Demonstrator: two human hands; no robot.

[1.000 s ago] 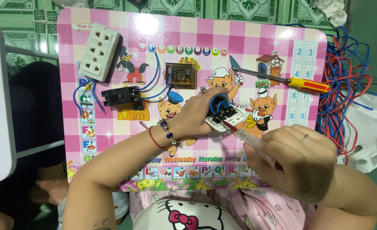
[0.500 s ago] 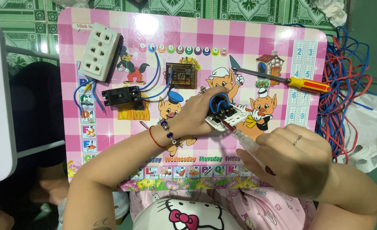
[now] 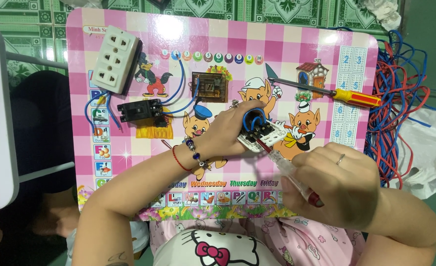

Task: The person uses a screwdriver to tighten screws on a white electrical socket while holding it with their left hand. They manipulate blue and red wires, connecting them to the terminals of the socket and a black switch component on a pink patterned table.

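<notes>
A left hand [image 3: 226, 132] pins a small white switch module [image 3: 263, 136] at the pink cartoon table's [image 3: 326, 34] centre; the right hand [image 3: 337, 183], now drawn slightly toward five o'clock, grips a clear-handled tester screwdriver [image 3: 286, 168], tip still engaging a terminal.

Support: small pink checked table [image 3: 321, 29] with cartoon print, standing over green patterned floor tiles [image 3: 40, 19].

On the table:
- white triple socket [image 3: 114, 60], upper left, lying flat.
- black breaker [image 3: 139, 110] just below the socket; blue wires [image 3: 178, 83] run from it toward a brown component [image 3: 209, 87] at centre.
- yellow-handled screwdriver [image 3: 331, 92], upper right, lying flat, tip pointing left.
- white switch module [image 3: 265, 138] near centre, with a blue wire loop on top.

Right edge: tangled bundle of red and blue wire [image 3: 395, 103], partly over the table's rim, a white sheet [image 3: 435, 143] beside it.
</notes>
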